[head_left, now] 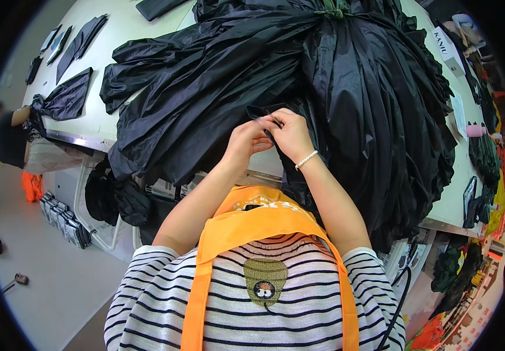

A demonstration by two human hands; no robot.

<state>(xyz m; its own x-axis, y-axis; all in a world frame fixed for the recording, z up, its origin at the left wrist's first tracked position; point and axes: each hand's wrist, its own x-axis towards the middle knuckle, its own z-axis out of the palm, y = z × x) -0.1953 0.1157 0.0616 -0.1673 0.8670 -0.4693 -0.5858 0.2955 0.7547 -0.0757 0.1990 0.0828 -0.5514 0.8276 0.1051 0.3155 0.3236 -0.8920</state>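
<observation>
A large bundle of thin, shiny black fabric [369,111] spreads over the table in front of me, gathered at the far side by a green tie [335,9]. At the near edge of the bundle, my left hand [245,141] and my right hand [291,136] meet. Between their fingertips they pinch a small edge of the black fabric [258,111], part of it standing up above the fingers. My right hand wears a white beaded bracelet [306,159] at the wrist. The fingers partly hide what they grip.
On the white table [97,102], folded black pieces [82,44] lie at the far left. Another person [16,137] handles black fabric there. A white box [448,51] and a pink thread spool [476,130] stand at the right. Below left, a white metal frame [97,234] stands beside stacked packages [65,221].
</observation>
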